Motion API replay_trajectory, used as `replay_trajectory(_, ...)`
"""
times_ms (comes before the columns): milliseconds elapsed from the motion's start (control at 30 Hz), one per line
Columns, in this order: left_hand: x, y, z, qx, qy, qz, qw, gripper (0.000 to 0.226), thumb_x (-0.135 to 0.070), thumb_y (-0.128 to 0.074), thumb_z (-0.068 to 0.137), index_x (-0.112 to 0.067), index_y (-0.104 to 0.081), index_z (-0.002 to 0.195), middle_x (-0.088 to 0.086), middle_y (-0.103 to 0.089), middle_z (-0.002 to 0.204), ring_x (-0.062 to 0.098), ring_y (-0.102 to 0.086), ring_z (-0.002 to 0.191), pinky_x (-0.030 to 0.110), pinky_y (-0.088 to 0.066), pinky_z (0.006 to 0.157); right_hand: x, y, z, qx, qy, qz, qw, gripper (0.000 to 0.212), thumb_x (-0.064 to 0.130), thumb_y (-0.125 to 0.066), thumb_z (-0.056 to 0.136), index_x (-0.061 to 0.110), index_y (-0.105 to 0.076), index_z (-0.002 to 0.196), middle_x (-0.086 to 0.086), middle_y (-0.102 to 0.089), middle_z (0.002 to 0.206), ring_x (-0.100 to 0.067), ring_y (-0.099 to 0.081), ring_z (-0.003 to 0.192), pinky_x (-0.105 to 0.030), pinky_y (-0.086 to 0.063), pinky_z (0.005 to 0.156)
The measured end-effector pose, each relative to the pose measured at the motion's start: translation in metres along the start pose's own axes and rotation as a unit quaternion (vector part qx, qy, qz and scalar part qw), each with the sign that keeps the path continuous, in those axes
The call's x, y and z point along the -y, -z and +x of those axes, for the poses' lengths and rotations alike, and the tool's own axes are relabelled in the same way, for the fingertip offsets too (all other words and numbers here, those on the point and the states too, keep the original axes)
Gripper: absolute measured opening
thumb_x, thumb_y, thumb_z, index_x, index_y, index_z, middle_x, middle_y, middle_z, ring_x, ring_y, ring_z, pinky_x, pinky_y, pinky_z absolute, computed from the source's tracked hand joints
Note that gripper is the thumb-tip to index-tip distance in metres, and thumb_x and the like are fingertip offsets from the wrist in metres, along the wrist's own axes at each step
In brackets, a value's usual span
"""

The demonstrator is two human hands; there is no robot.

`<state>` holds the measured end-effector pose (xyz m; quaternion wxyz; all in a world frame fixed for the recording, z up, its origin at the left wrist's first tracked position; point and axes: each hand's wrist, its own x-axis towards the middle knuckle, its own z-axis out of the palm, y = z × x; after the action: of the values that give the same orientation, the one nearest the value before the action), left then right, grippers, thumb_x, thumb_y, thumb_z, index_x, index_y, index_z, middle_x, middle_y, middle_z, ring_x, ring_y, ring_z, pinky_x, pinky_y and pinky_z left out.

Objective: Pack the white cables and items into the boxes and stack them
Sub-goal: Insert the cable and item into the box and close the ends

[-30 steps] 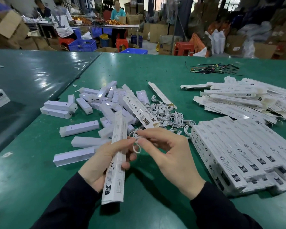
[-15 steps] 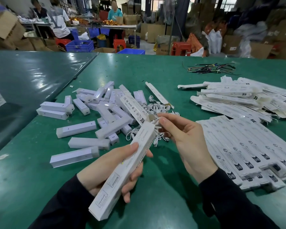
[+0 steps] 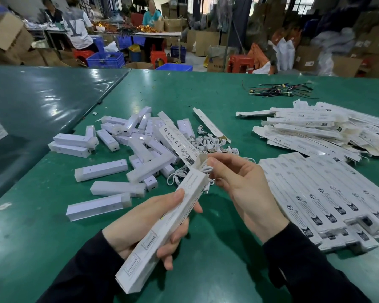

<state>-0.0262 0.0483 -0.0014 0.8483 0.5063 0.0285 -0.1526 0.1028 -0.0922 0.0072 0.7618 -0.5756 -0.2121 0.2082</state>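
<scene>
My left hand (image 3: 144, 224) grips a long white box (image 3: 162, 228), tilted with its open end up and to the right. At that open end my right hand (image 3: 239, 184) pinches a coiled white cable (image 3: 206, 168) against the box mouth. Behind them on the green table (image 3: 217, 270) lie a heap of loose white cables (image 3: 208, 142) and a scatter of white bar-shaped items (image 3: 101, 170). A row of packed boxes (image 3: 328, 200) lies stacked on the right.
Flat unfolded box sleeves (image 3: 311, 130) are piled at the far right. A bundle of dark wires (image 3: 280, 89) lies at the table's back. A darker table (image 3: 31, 110) adjoins on the left. People work among cartons and crates in the background.
The box swung from upright to a tilt pointing up-right. My right hand carried the cable from beside the box up to its open end.
</scene>
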Motion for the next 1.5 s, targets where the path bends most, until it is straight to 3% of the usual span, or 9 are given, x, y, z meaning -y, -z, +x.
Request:
replay_trajectory(133, 0.0, 0.001, 0.0, 0.021, -0.002, -0.014, 1.0, 0.055, -0.059, -0.079, 0.068, -0.016, -0.069, 0.1, 0.009, -0.046, 0.058, 0.012, -0.046, 0.032, 0.027, -0.053, 0.04, 0.006, 0.005, 0.002, 0.013, 0.005, -0.008, 1.0, 0.02, 0.029, -0.08, 0.058, 0.017, -0.078, 0.074, -0.001, -0.072, 0.072, -0.006, -0.058, 0.058, -0.016, -0.046, 0.056)
replay_trajectory(267, 0.0, 0.0, 0.0, 0.029, -0.02, -0.015, 0.999, 0.057, -0.06, -0.077, 0.069, -0.016, -0.069, 0.105, 0.009, -0.049, 0.059, 0.013, -0.049, 0.035, 0.029, -0.055, 0.042, 0.008, 0.007, 0.004, 0.028, -0.034, 0.056, 0.997, 0.005, 0.019, -0.075, 0.063, 0.017, -0.077, 0.068, 0.0, -0.071, 0.069, -0.005, -0.061, 0.056, -0.014, -0.048, 0.055)
replay_trajectory(633, 0.002, 0.0, -0.001, 0.055, -0.029, -0.006, 0.998, 0.067, -0.063, -0.066, 0.077, -0.013, -0.06, 0.121, 0.011, -0.051, 0.064, 0.015, -0.055, 0.04, 0.031, -0.057, 0.045, 0.009, 0.013, 0.007, 0.091, -0.038, 0.087, 0.991, 0.011, 0.011, -0.072, 0.068, 0.015, -0.078, 0.075, -0.003, -0.074, 0.077, -0.008, -0.068, 0.068, -0.015, -0.052, 0.062)
replay_trajectory(733, 0.003, -0.001, -0.001, 0.054, -0.022, 0.003, 0.998, 0.067, -0.062, -0.066, 0.078, -0.012, -0.06, 0.122, 0.011, -0.051, 0.064, 0.016, -0.054, 0.04, 0.031, -0.057, 0.046, 0.008, 0.014, 0.006, 0.091, 0.006, 0.038, 0.995, 0.013, 0.017, -0.076, 0.066, 0.016, -0.078, 0.079, -0.002, -0.074, 0.078, -0.008, -0.067, 0.071, -0.016, -0.051, 0.066)
replay_trajectory(867, 0.005, -0.002, 0.0, 0.059, -0.014, -0.002, 0.998, 0.061, -0.059, -0.062, 0.084, -0.01, -0.06, 0.121, 0.012, -0.051, 0.063, 0.016, -0.056, 0.04, 0.031, -0.056, 0.045, 0.005, 0.013, 0.005, 0.079, 0.048, -0.028, 0.995, 0.012, 0.019, -0.077, 0.069, 0.015, -0.075, 0.08, -0.003, -0.073, 0.075, -0.007, -0.062, 0.063, -0.015, -0.047, 0.06)
replay_trajectory(1033, 0.006, -0.003, 0.003, 0.041, -0.019, 0.015, 0.999, 0.056, -0.053, -0.044, 0.09, -0.01, -0.061, 0.122, 0.01, -0.054, 0.068, 0.015, -0.054, 0.041, 0.03, -0.055, 0.042, 0.006, 0.011, 0.003, 0.088, 0.067, -0.027, 0.994, 0.009, 0.011, -0.075, 0.069, 0.008, -0.073, 0.077, 0.001, -0.071, 0.066, -0.001, -0.06, 0.055, -0.009, -0.045, 0.055)
replay_trajectory(1333, 0.01, -0.003, 0.004, 0.021, -0.034, -0.011, 0.999, 0.053, -0.053, -0.044, 0.092, -0.014, -0.061, 0.124, 0.009, -0.05, 0.064, 0.014, -0.046, 0.037, 0.024, -0.049, 0.037, -0.005, 0.005, 0.002, 0.055, 0.145, -0.063, 0.986, 0.001, 0.016, -0.078, 0.075, 0.015, -0.077, 0.075, 0.003, -0.071, 0.069, -0.005, -0.062, 0.062, -0.014, -0.048, 0.062)
replay_trajectory(1433, 0.01, -0.004, 0.005, 0.006, -0.056, -0.043, 0.997, 0.042, -0.052, -0.05, 0.09, -0.019, -0.062, 0.113, 0.011, -0.051, 0.065, 0.016, -0.043, 0.034, 0.022, -0.045, 0.034, -0.007, 0.0, 0.0, 0.07, 0.17, -0.118, 0.976, 0.016, 0.02, -0.066, 0.088, 0.021, -0.078, 0.078, 0.001, -0.068, 0.077, -0.004, -0.059, 0.07, -0.012, -0.042, 0.064)
replay_trajectory(1500, 0.01, -0.005, 0.006, -0.007, -0.077, -0.044, 0.996, 0.037, -0.05, -0.047, 0.092, -0.023, -0.058, 0.115, 0.011, -0.052, 0.07, 0.016, -0.042, 0.034, 0.022, -0.044, 0.034, -0.007, -0.002, -0.001, 0.077, 0.153, -0.105, 0.98, 0.02, 0.022, -0.06, 0.089, 0.02, -0.079, 0.084, -0.003, -0.071, 0.088, -0.006, -0.06, 0.079, -0.015, -0.041, 0.068)
